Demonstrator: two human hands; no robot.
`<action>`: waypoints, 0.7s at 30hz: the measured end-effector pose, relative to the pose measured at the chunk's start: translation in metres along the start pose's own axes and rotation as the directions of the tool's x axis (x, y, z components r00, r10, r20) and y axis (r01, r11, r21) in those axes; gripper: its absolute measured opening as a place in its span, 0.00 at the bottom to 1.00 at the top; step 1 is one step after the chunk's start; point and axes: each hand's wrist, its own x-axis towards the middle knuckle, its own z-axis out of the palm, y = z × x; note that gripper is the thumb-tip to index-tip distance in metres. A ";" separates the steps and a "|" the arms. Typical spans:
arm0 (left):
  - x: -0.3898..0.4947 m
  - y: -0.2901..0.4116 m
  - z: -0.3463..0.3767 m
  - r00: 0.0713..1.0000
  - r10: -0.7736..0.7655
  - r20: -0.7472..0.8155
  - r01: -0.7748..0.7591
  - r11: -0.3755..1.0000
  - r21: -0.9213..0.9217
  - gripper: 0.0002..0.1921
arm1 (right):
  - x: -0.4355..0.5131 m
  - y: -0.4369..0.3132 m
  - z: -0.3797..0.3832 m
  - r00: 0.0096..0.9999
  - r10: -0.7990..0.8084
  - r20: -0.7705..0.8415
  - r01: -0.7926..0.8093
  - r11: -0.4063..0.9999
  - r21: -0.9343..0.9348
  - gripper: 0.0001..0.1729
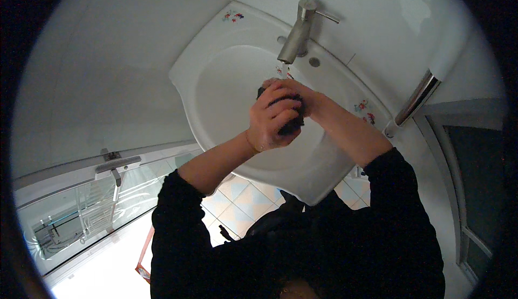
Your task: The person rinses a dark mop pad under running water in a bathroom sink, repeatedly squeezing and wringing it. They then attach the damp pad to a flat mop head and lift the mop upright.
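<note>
Over a white ceramic washbasin (218,96), both of my hands are wrapped around a dark item (292,125); it looks black and soft, but its kind is hard to tell. My left hand (273,117) presses on it from the near side with the fingers curled over it. Behind it, my right hand (305,94) grips the same item and is partly hidden by the left. Water runs from the brushed metal faucet (293,42) just above the hands. The faucet's lever points to the right.
Against the white wall behind the basin, a chrome and white pipe (419,96) runs down on the right. A dark-panelled door (477,177) stands at far right. A window (97,210) with a handle is at lower left. Tiled floor (238,204) shows under the basin.
</note>
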 end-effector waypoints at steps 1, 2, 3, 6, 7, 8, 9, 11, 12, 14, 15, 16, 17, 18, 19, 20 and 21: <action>-0.003 0.002 -0.004 0.998 0.039 0.043 -0.038 0.999 -0.003 0.16 | 0.000 0.002 0.003 0.998 0.046 -0.040 -0.047 0.999 -0.027 0.06; -0.006 0.004 -0.006 0.993 0.077 0.086 -0.077 0.997 -0.009 0.16 | 0.000 0.004 0.007 0.993 0.090 -0.082 -0.094 0.994 -0.053 0.07; -0.009 0.005 -0.007 0.983 0.138 0.122 -0.138 0.990 -0.009 0.14 | 0.001 0.006 0.011 0.994 0.105 -0.043 -0.108 0.990 -0.089 0.07; -0.012 0.014 -0.012 0.937 0.261 0.234 -0.268 0.963 -0.003 0.16 | 0.000 0.008 0.037 0.964 0.089 -0.250 -0.190 0.889 -0.417 0.06; -0.016 0.017 -0.008 0.934 0.299 0.196 -0.305 0.952 -0.001 0.17 | 0.002 0.011 0.035 0.990 0.056 -0.131 -0.121 0.814 -0.568 0.07; -0.019 0.020 -0.007 0.923 0.314 0.223 -0.321 0.947 -0.006 0.16 | 0.005 0.014 0.034 1.000 0.022 -0.010 -0.023 0.724 -0.689 0.10; -0.022 0.022 -0.006 0.910 0.330 0.251 -0.337 0.941 -0.012 0.16 | 0.007 0.016 0.032 0.995 0.078 -0.067 -0.103 0.727 -0.678 0.11; -0.031 0.023 -0.001 0.884 0.368 0.287 -0.385 0.923 0.004 0.13 | 0.008 0.019 0.033 0.975 0.159 -0.156 -0.223 0.702 -0.676 0.13; -0.038 0.022 0.002 0.877 0.376 0.299 -0.395 0.919 0.004 0.13 | 0.008 0.022 0.030 0.965 0.180 -0.190 -0.262 0.677 -0.688 0.13; -0.048 0.018 0.010 0.859 0.402 0.317 -0.423 0.906 -0.002 0.12 | 0.007 0.030 0.019 0.988 0.086 -0.128 -0.154 0.607 -0.780 0.12; -0.052 0.012 0.012 0.861 0.372 0.347 -0.393 0.919 -0.010 0.12 | 0.006 0.035 0.007 1.000 -0.017 -0.017 -0.005 0.542 -0.841 0.12; -0.055 0.002 0.012 0.859 0.342 0.381 -0.364 0.931 -0.017 0.12 | 0.007 0.030 -0.001 0.996 -0.061 -0.060 -0.013 0.591 -0.807 0.10; -0.052 -0.005 0.012 0.857 0.306 0.415 -0.327 0.945 -0.021 0.12 | 0.007 0.028 -0.007 0.990 -0.100 -0.104 -0.017 0.638 -0.770 0.09; -0.046 -0.015 0.014 0.952 0.202 0.232 -0.210 0.978 0.012 0.11 | 0.011 0.016 -0.016 0.952 -0.045 -0.304 -0.154 0.786 -0.599 0.07; -0.030 -0.025 0.014 0.995 0.090 0.042 -0.091 0.996 0.016 0.12 | 0.017 0.005 -0.046 0.979 -0.068 -0.193 0.000 0.944 -0.331 0.09; -0.015 -0.038 0.012 0.999 -0.013 0.045 0.017 0.996 -0.088 0.15 | 0.022 0.001 -0.073 0.987 -0.130 -0.091 0.130 0.991 -0.014 0.15; -0.012 -0.047 0.014 0.972 -0.223 -0.079 0.220 0.975 -0.042 0.14 | 0.024 -0.007 -0.044 0.920 -0.102 -0.378 0.139 0.988 0.071 0.18</action>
